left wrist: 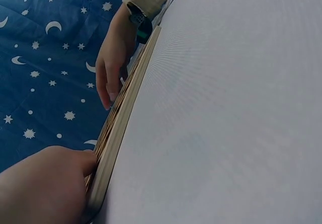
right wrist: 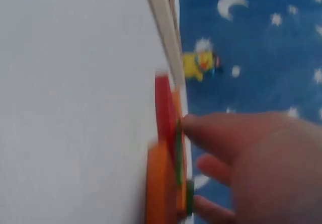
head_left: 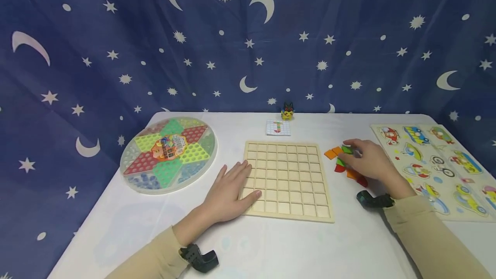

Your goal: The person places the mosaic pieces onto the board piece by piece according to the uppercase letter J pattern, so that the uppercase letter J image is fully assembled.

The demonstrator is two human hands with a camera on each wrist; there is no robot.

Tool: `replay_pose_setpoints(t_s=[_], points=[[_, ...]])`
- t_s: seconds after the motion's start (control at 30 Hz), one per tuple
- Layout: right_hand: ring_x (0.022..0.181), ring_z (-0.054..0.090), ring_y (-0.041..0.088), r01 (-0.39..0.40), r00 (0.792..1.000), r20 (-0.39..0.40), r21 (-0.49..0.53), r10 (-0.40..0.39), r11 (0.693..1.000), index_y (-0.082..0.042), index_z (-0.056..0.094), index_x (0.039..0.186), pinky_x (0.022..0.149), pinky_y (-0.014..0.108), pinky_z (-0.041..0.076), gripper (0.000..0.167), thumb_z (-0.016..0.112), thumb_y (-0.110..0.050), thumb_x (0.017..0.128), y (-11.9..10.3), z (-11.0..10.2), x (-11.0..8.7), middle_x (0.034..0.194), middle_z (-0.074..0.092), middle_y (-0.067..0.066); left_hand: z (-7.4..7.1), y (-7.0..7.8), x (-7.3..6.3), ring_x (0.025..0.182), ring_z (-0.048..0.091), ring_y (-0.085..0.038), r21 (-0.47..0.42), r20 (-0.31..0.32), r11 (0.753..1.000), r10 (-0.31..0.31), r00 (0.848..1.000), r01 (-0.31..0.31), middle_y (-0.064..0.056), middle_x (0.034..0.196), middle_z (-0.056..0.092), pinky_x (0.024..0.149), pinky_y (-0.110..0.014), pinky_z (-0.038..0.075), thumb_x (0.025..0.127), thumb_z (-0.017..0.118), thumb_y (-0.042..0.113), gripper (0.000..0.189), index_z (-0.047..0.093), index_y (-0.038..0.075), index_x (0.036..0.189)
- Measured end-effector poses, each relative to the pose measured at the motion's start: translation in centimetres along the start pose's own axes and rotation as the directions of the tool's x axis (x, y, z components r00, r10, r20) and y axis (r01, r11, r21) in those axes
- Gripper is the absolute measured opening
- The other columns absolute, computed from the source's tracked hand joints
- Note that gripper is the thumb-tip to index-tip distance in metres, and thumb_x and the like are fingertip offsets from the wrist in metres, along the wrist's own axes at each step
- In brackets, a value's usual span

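Gripping nothing, the left hand [head_left: 230,195] lies, fingers extended, across the left edge of the gridded wooden board [head_left: 286,180], bare white tablecloth [head_left: 290,244] before it. Just off the right edge, the right hand [head_left: 366,160], fingers slightly bent, touches coloured tiles [head_left: 341,162]; whether it pinches one, I cannot tell. Only the right wrist view shows tiles edge-on.

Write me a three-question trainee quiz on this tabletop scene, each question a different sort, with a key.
1. True or false: the left grip rests on the left edge of the grid board.
2. Which lies left of the grid board in the head view?
A) vehicle puzzle
B) round star-patterned board
C) toy figure
3. Fill in: the visible loose pieces by the right grip are orange, green and ____.

Key: 1. True; 2. B; 3. red.
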State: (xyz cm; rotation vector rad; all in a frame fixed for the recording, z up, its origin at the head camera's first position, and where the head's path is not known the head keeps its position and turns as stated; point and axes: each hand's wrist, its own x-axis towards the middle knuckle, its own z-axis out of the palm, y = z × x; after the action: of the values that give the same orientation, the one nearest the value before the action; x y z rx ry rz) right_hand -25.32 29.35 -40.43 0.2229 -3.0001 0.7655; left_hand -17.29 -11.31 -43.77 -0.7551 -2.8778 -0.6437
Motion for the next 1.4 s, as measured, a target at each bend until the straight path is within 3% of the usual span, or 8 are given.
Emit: replay_pose_setpoints(t_s=[0.2,0.47,0.63,0.7,0.87,1.1,1.23,1.4], points=[[0.127,0.039,0.057,0.099,0.995,-0.018,-0.065,-0.100,0.993,-0.008,0.064,0.139,0.100,0.072,0.032,0.052,0.068,-0.041,0.098,-0.8,1.2,-0.4,0.140,0.050,0.032,0.1,0.4,-0.1,0.153,0.025,-0.031,-0.006,0.015,1.000,-0.005,1.000,0.005,-0.015,0.164,0.032,0.123,-0.056,0.005,0.101,0.048,0.060,0.080,0.040,0.002,0.156],[0.131,0.036,0.059,0.134,0.990,-0.020,-0.098,-0.137,0.986,-0.005,0.068,0.134,0.106,0.072,0.029,0.041,0.067,-0.028,0.100,-2.1,1.6,-0.3,0.142,0.049,0.032,-0.3,0.6,-0.3,0.154,0.020,-0.030,0.050,0.058,0.999,-0.010,0.998,0.007,-0.013,0.167,0.026,0.124,-0.053,0.004,0.095,0.047,0.073,0.096,0.033,0.005,0.160],[0.132,0.036,0.058,0.155,0.984,-0.081,-0.059,-0.159,0.986,-0.005,0.072,0.125,0.107,0.071,0.028,0.033,0.073,-0.022,0.096,-2.2,1.7,-0.5,0.142,0.052,0.030,-0.7,0.3,-0.9,0.155,0.016,-0.025,0.102,0.092,0.995,0.002,0.996,-0.011,-0.010,0.169,0.022,0.124,-0.050,0.003,0.090,0.041,0.084,0.105,0.028,0.009,0.163],[0.129,0.043,0.054,0.181,0.975,-0.121,-0.040,-0.185,0.983,-0.005,0.075,0.120,0.107,0.068,0.032,0.030,0.076,-0.018,0.093,-2.2,1.8,-0.5,0.135,0.060,0.026,-0.8,0.1,-1.4,0.156,0.014,-0.024,0.113,0.095,0.993,0.007,0.995,-0.017,-0.009,0.169,0.021,0.124,-0.050,0.003,0.089,0.039,0.086,0.106,0.027,0.012,0.164],[0.102,0.063,0.036,0.174,0.974,-0.148,0.011,-0.170,0.985,-0.008,0.078,0.114,0.090,0.054,0.047,0.025,0.080,-0.018,0.091,-2.2,1.5,-0.6,0.104,0.075,0.011,-0.6,0.0,-1.9,0.156,0.011,-0.024,0.134,0.090,0.990,0.021,0.996,-0.033,-0.010,0.169,0.020,0.124,-0.050,0.001,0.080,0.041,0.094,0.117,0.024,0.014,0.165],[0.068,0.060,0.022,0.103,0.990,-0.094,-0.007,-0.103,0.995,-0.011,0.076,0.116,0.059,0.036,0.047,0.027,0.080,-0.018,0.091,-2.2,0.9,-1.0,0.088,0.074,0.004,-0.1,0.5,-1.9,0.156,0.011,-0.026,0.099,0.099,0.995,0.017,0.995,-0.026,-0.010,0.170,0.016,0.124,-0.051,0.000,0.078,0.042,0.095,0.119,0.023,0.015,0.165],[0.056,0.057,0.019,0.060,0.997,-0.055,0.052,-0.057,0.997,-0.014,0.077,0.117,0.048,0.033,0.046,0.026,0.079,-0.020,0.092,-2.8,0.8,-0.9,0.088,0.073,0.005,-0.3,0.5,-1.8,0.156,0.011,-0.026,0.113,0.105,0.993,0.009,0.994,-0.021,-0.010,0.170,0.015,0.123,-0.052,0.000,0.079,0.042,0.095,0.119,0.023,0.015,0.165],[0.059,0.062,0.020,0.065,0.997,-0.040,0.142,-0.060,0.988,-0.016,0.076,0.117,0.052,0.032,0.050,0.025,0.079,-0.020,0.093,-4.6,0.9,-0.5,0.096,0.074,0.007,-0.6,0.2,-1.7,0.156,0.011,-0.027,0.118,0.104,0.993,0.003,0.995,-0.015,-0.011,0.170,0.015,0.123,-0.053,-0.001,0.079,0.043,0.094,0.119,0.024,0.015,0.165]])
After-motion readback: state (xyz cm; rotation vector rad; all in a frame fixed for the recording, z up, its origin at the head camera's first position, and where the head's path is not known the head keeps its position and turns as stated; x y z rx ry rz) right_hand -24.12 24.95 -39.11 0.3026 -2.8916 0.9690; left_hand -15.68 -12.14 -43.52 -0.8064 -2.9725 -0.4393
